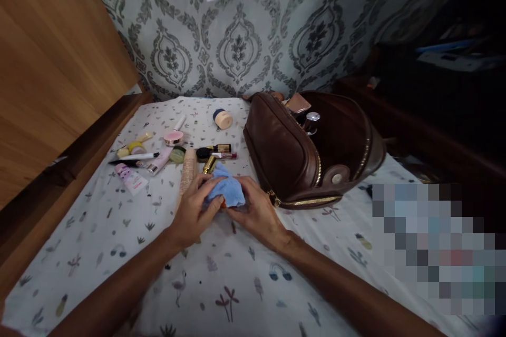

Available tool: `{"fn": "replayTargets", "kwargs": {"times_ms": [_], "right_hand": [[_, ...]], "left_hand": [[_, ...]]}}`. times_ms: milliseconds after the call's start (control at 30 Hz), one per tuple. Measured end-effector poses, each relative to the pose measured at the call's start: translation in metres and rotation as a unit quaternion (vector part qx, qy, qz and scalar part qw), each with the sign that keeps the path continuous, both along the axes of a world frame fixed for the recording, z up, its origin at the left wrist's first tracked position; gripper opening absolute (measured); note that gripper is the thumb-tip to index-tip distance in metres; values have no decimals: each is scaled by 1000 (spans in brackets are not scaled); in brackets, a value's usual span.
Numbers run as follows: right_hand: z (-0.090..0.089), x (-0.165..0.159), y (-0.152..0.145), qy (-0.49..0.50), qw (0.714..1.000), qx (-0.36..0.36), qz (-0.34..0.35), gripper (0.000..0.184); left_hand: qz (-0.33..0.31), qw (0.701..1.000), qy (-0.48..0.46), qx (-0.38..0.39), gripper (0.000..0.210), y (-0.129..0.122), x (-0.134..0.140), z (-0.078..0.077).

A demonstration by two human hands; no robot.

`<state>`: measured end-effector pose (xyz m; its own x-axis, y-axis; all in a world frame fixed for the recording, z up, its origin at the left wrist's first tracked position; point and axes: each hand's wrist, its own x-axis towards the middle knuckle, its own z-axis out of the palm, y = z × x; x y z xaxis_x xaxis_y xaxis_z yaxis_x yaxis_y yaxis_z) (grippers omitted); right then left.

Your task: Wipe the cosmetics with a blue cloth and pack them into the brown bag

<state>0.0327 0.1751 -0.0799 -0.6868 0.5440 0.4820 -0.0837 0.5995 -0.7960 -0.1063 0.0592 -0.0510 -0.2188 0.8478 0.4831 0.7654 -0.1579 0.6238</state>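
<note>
Both hands meet over the middle of the bed sheet, around a light blue cloth point(228, 191). My left hand point(194, 210) is closed on the cloth, its thumb pressed against the near side. My right hand point(259, 214) curls round from the other side, fingers closed. A small orange item point(223, 204) peeks out under the cloth between the hands; its kind is hidden. Just beyond my left hand lies a beige squeeze tube point(188, 171). A gold tube point(209, 164) lies right behind the cloth.
An open brown leather bag point(280, 147) with cosmetics inside stands at the right. Several cosmetics lie left of centre, among them a pink compact point(173, 138) and a purple-and-white tube point(130, 179). A beige jar point(223, 119) lies farther back. A wooden cabinet point(59, 63) borders the left.
</note>
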Motion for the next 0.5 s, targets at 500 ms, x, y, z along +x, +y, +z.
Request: {"fn": "replayTargets", "kwargs": {"times_ms": [500], "right_hand": [[-9,-1,2,9,985,-153,-86,63]], "left_hand": [[12,979,-177,-100,24,0,-2,0]]}}
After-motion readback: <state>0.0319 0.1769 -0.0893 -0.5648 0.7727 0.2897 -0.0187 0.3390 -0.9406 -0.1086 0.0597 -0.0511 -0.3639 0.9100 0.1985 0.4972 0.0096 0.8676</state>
